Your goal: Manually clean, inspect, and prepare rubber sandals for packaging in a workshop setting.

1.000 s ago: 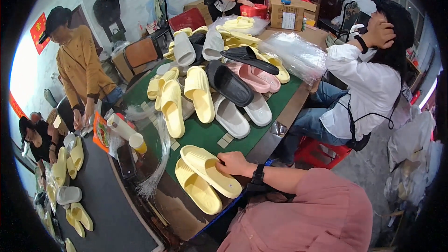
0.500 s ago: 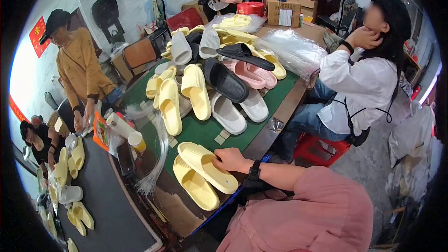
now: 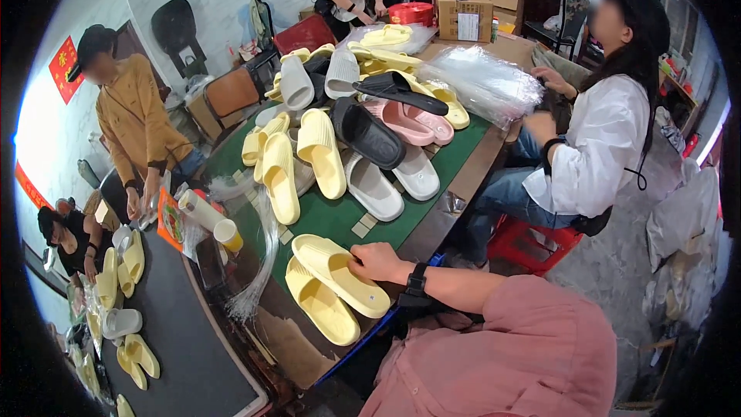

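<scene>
My right hand point(image 3: 377, 262), a dark band on its wrist, is closed on the side edge of a pale yellow slipper point(image 3: 363, 293). That slipper lies partly over a second yellow slipper point(image 3: 320, 305) at the table's near edge. My left hand is out of view. Just beyond, on a green mat point(image 3: 324, 224), sits a heap of slippers: yellow ones point(image 3: 320, 150), grey ones point(image 3: 374, 189), a black one point(image 3: 367, 131) and a pink one point(image 3: 405, 120). The fingertips of my right hand are partly hidden by the slipper.
Thin clear strips point(image 3: 266, 255) hang over the table's left part, near a yellow paper cup point(image 3: 227, 235). Clear plastic bags point(image 3: 482, 81) lie at the far right. A co-worker in white point(image 3: 602, 131) sits on a red stool point(image 3: 532, 243). A dark table point(image 3: 193, 340) with more slippers stands left.
The seated co-worker at right has lowered a hand from the chin toward the plastic bags. The person at the back has shifted left. My right hand keeps its hold with hardly any movement.
</scene>
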Tool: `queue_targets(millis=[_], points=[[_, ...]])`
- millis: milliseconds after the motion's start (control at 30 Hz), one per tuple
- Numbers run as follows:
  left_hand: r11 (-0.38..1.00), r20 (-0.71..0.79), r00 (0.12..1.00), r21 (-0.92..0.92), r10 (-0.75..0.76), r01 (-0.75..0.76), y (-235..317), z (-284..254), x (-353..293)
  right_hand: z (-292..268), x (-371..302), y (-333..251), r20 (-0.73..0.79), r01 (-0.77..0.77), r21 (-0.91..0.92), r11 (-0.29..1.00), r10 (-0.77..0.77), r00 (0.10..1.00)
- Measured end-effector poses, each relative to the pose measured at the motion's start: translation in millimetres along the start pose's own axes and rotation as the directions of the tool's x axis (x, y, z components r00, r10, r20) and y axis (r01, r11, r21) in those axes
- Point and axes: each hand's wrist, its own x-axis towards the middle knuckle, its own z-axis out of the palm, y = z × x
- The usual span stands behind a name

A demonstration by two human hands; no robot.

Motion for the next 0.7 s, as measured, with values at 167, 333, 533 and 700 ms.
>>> queue_targets(millis=[167,333,533,700], points=[[0.999,-0.049,0.998,0.034,0.035,-0.033,-5,24,0,0,-2,-4,0.013,-0.018,0.032,0.999,0.017,1.000],[0.991,-0.067,0.996,0.121,0.059,-0.051,1,34,2,1,-6,-1,-0.010,-0.025,0.046,0.999,0.026,1.000],[0.919,-0.060,0.992,0.388,0.109,-0.077,18,13,-3,0,-6,7,0.004,-0.096,0.070,0.993,0.096,0.995],[0.910,0.259,0.913,0.356,-0.315,0.213,1,1,-40,-12,2,-4,0.016,-0.071,0.060,0.996,0.070,0.997]])
